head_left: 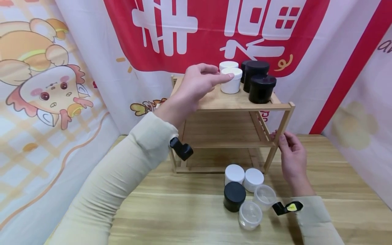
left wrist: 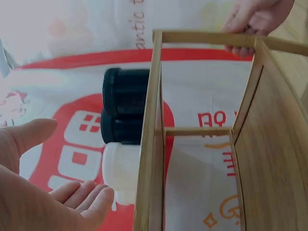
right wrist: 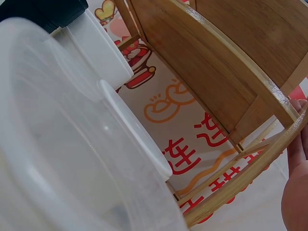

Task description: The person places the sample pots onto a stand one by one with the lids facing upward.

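Observation:
My left hand [head_left: 202,81] is at the top of a wooden shelf rack [head_left: 242,107], beside two white jars, the front jar [head_left: 231,85] and the rear jar [head_left: 228,64]. In the left wrist view the left hand [left wrist: 62,183] has its thumb spread from its loosely extended fingers, and the fingertips are close to a white jar [left wrist: 122,166]; whether they touch cannot be told. Several black jars [head_left: 262,89] stand right of the white ones. My right hand [head_left: 294,156] grips the rack's right front post, its fingers partly hidden behind the wood.
On the table [head_left: 171,211] in front of the rack stand two white-lidded jars [head_left: 234,174], a black jar [head_left: 234,196] and two clear cups [head_left: 250,215]. The rack's middle shelf [head_left: 220,129] is below the top one. A printed cloth [head_left: 92,68] hangs around the table.

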`<state>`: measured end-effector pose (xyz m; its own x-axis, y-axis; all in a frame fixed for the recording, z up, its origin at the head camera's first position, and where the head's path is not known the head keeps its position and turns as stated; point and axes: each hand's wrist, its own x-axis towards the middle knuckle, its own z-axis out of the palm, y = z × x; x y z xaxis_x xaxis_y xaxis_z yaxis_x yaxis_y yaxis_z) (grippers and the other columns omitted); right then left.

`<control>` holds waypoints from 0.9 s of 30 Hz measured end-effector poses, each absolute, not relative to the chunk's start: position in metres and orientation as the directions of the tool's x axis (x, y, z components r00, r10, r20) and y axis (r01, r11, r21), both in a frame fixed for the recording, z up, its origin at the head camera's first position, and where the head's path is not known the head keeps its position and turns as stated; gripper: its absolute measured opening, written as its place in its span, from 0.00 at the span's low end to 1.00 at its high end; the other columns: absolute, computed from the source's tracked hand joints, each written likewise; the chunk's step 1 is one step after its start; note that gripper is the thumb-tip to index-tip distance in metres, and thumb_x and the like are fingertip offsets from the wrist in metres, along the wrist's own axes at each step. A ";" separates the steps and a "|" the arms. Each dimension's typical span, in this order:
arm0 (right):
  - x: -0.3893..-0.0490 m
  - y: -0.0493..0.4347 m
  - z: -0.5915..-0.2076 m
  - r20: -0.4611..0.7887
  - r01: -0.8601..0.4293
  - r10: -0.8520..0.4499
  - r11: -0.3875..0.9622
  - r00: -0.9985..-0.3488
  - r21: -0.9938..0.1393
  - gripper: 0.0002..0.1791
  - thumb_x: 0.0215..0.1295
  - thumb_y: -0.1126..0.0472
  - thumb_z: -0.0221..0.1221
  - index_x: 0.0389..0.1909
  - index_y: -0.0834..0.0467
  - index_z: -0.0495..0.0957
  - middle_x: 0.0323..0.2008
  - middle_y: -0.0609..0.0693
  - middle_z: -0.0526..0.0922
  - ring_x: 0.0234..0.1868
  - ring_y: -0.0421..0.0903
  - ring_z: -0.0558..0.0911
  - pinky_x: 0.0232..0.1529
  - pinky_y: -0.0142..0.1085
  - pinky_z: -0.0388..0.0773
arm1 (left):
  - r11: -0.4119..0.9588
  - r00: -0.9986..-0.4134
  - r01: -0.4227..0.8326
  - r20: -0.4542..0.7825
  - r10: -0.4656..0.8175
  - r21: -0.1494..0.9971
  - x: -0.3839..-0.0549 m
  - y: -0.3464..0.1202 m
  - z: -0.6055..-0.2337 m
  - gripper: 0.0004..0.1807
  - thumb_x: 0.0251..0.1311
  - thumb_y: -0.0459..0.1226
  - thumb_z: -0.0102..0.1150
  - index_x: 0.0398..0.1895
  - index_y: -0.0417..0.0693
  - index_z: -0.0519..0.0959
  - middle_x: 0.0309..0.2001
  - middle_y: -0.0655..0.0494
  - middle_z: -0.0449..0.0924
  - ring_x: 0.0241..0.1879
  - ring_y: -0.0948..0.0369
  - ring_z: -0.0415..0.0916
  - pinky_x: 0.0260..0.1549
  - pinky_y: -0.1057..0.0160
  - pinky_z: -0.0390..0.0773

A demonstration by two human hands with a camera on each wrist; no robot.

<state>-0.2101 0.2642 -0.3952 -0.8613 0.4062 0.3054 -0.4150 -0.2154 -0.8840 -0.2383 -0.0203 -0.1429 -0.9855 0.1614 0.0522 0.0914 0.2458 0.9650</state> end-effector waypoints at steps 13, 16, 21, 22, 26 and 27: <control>-0.211 0.264 -0.397 0.318 -0.425 0.396 -0.220 -0.861 -0.878 0.20 0.80 0.59 0.59 0.65 0.64 0.80 0.53 0.52 0.88 0.57 0.42 0.87 0.62 0.25 0.81 | 0.188 -0.944 0.211 0.150 0.293 0.959 -0.205 -0.033 -0.155 0.29 0.66 0.43 0.74 0.69 0.51 0.78 0.66 0.55 0.80 0.64 0.56 0.77 0.69 0.50 0.78; -0.212 0.263 -0.397 0.322 -0.433 0.399 -0.228 -0.859 -0.872 0.19 0.80 0.60 0.59 0.65 0.65 0.80 0.53 0.53 0.88 0.56 0.43 0.87 0.62 0.26 0.82 | 0.143 -0.931 0.220 0.164 0.326 0.965 -0.197 -0.035 -0.161 0.27 0.66 0.41 0.74 0.66 0.50 0.80 0.65 0.54 0.83 0.63 0.57 0.79 0.70 0.51 0.78; -0.213 0.262 -0.397 0.326 -0.440 0.403 -0.233 -0.855 -0.867 0.19 0.80 0.60 0.59 0.64 0.65 0.80 0.53 0.53 0.88 0.55 0.42 0.88 0.62 0.26 0.82 | 0.107 -0.913 0.235 0.181 0.366 0.966 -0.187 -0.040 -0.172 0.25 0.66 0.39 0.74 0.65 0.51 0.81 0.63 0.54 0.84 0.62 0.57 0.81 0.69 0.51 0.79; -0.213 0.262 -0.397 0.325 -0.438 0.403 -0.230 -0.856 -0.869 0.19 0.80 0.60 0.59 0.64 0.65 0.80 0.52 0.52 0.88 0.55 0.42 0.88 0.62 0.26 0.82 | 0.106 -0.909 0.241 0.186 0.374 0.965 -0.186 -0.041 -0.174 0.24 0.66 0.39 0.74 0.65 0.51 0.81 0.63 0.54 0.84 0.62 0.57 0.81 0.69 0.51 0.79; -0.212 0.263 -0.396 0.317 -0.429 0.405 -0.222 -0.858 -0.876 0.19 0.80 0.59 0.59 0.64 0.64 0.81 0.53 0.52 0.88 0.56 0.41 0.87 0.62 0.25 0.81 | 0.111 -0.895 0.268 0.205 0.397 0.957 -0.182 -0.047 -0.184 0.24 0.66 0.39 0.73 0.64 0.50 0.81 0.65 0.51 0.83 0.63 0.56 0.80 0.68 0.49 0.80; -0.211 0.263 -0.396 0.315 -0.425 0.405 -0.218 -0.858 -0.879 0.19 0.80 0.59 0.59 0.64 0.63 0.81 0.52 0.51 0.88 0.56 0.41 0.87 0.62 0.25 0.81 | 0.121 -0.893 0.276 0.208 0.398 0.954 -0.181 -0.048 -0.187 0.24 0.66 0.40 0.73 0.64 0.50 0.81 0.65 0.51 0.83 0.63 0.57 0.80 0.68 0.50 0.80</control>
<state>-0.2114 0.2635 -0.3960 -0.8584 0.4051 0.3148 -0.4251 -0.2180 -0.8785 -0.1815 -0.0484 -0.1875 -0.8933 0.3983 0.2082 0.2760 0.1207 0.9535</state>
